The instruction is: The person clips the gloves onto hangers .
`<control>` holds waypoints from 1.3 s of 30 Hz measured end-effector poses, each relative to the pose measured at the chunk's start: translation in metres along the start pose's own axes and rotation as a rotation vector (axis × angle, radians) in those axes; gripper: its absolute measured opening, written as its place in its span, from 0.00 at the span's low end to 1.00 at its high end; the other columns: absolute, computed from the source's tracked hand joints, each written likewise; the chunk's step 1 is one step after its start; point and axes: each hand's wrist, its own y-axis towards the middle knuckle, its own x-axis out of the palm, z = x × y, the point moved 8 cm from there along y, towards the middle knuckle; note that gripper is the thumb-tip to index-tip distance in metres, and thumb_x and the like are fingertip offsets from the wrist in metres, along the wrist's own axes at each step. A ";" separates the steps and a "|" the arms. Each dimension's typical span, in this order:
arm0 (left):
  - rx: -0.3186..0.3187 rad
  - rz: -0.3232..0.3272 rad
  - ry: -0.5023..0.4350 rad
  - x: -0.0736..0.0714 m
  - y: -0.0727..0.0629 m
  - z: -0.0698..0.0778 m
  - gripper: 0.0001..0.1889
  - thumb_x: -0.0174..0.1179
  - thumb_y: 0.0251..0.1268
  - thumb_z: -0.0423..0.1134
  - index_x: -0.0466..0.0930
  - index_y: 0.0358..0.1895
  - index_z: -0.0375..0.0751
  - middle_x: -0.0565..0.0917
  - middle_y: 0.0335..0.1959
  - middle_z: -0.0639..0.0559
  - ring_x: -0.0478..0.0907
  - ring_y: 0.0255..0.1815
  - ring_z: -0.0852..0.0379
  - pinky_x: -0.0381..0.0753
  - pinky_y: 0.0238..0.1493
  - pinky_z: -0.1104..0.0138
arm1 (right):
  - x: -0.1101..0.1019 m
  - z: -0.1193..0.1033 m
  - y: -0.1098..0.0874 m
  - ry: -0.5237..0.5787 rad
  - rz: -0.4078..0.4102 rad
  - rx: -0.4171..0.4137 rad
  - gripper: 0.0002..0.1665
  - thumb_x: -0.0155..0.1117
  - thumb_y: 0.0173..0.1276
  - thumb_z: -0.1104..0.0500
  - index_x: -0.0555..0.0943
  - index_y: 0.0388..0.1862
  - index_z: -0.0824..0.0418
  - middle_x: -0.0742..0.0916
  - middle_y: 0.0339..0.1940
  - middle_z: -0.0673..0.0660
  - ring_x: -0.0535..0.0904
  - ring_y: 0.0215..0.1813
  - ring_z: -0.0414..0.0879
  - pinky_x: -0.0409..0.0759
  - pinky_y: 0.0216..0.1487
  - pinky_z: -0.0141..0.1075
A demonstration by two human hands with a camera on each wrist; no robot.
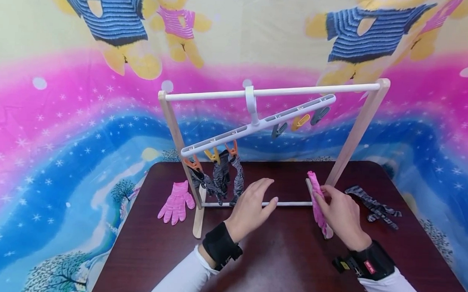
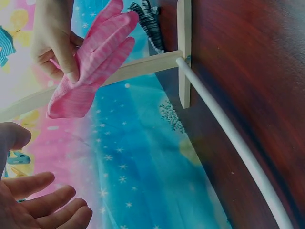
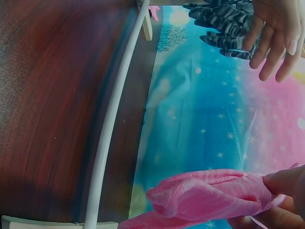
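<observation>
Bright bear-print backdrop (image 1: 64,127) behind, your right hand (image 1: 341,215) pinches a pink glove (image 1: 316,196) above the table (image 1: 276,255), near the rack's right upright (image 1: 356,135), while your left hand (image 1: 250,209) hovers loose-fingered, holding nothing. Dark gloves (image 1: 220,179) hang only from the lower end of the slanting hanger (image 1: 258,126); that lopsided load, or a bump from your wrist, could set it swinging, and a shallow bite by its clips (image 1: 301,121) could drop a glove.
</observation>
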 end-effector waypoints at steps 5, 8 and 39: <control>-0.047 -0.001 -0.031 -0.004 0.007 -0.001 0.28 0.58 0.74 0.48 0.69 0.72 0.41 0.76 0.70 0.46 0.74 0.71 0.51 0.74 0.70 0.57 | 0.001 -0.001 0.002 0.006 -0.003 -0.007 0.13 0.71 0.67 0.57 0.86 0.47 0.62 0.91 0.32 0.62 0.66 0.16 0.36 0.58 0.15 0.33; -0.075 0.003 -0.053 -0.006 0.011 -0.002 0.29 0.58 0.74 0.48 0.68 0.73 0.41 0.76 0.71 0.46 0.73 0.72 0.51 0.74 0.71 0.57 | 0.003 -0.002 0.004 0.014 -0.007 -0.003 0.13 0.70 0.68 0.57 0.86 0.47 0.63 0.91 0.32 0.63 0.69 0.17 0.37 0.60 0.16 0.33; -0.211 0.012 -0.154 -0.020 0.048 -0.012 0.34 0.56 0.75 0.51 0.59 0.79 0.46 0.67 0.78 0.48 0.66 0.78 0.50 0.69 0.75 0.54 | 0.018 -0.017 0.029 0.062 -0.038 0.007 0.15 0.69 0.70 0.55 0.85 0.49 0.62 0.91 0.34 0.63 0.74 0.17 0.40 0.62 0.15 0.33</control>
